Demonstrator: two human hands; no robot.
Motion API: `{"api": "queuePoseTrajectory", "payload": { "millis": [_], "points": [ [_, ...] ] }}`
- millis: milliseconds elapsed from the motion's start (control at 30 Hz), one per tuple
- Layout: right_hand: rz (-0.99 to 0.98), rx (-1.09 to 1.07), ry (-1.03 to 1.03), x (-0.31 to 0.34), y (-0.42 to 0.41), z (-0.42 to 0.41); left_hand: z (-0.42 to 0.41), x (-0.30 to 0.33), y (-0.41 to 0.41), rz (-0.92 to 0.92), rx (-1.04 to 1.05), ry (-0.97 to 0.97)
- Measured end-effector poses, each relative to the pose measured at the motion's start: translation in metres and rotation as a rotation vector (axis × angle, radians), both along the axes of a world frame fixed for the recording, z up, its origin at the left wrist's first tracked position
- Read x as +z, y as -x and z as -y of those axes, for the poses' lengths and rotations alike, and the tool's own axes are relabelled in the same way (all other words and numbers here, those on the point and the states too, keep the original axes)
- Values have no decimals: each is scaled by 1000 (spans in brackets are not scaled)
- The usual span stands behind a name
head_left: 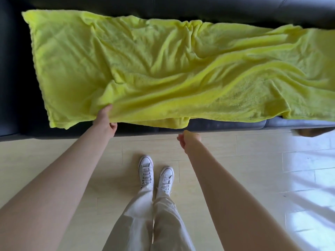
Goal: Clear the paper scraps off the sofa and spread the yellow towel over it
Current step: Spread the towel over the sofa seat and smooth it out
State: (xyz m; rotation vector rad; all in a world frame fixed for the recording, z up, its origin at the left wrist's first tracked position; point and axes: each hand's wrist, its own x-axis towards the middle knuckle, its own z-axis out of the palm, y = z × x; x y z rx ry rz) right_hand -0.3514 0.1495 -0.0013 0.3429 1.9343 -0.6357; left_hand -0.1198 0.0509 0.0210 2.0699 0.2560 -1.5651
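Pale wood-plank floor (54, 160), bright daylight patches on its right side, white sneakers (155, 174), light trousers (145, 223)

The wrinkled yellow towel (163, 69) lies spread lengthwise over the black sofa (226, 125) seat, its near edge overhanging.

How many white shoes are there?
2: the left shoe and right shoe stand side by side on the pale floor, between the arms.
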Motion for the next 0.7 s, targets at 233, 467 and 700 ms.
{"api": "queuePoseTrajectory", "payload": {
  "millis": [233,467,700],
  "points": [
    [28,548,15,6,-27,-8,-35,-5,-28,-239,84,-17],
    [382,546,95,17,-113,24,-19,-14,-68,-168,350,48],
    [470,40,182,-9,-211,65,23,-24,-138,26,308,41]
  ]
}}
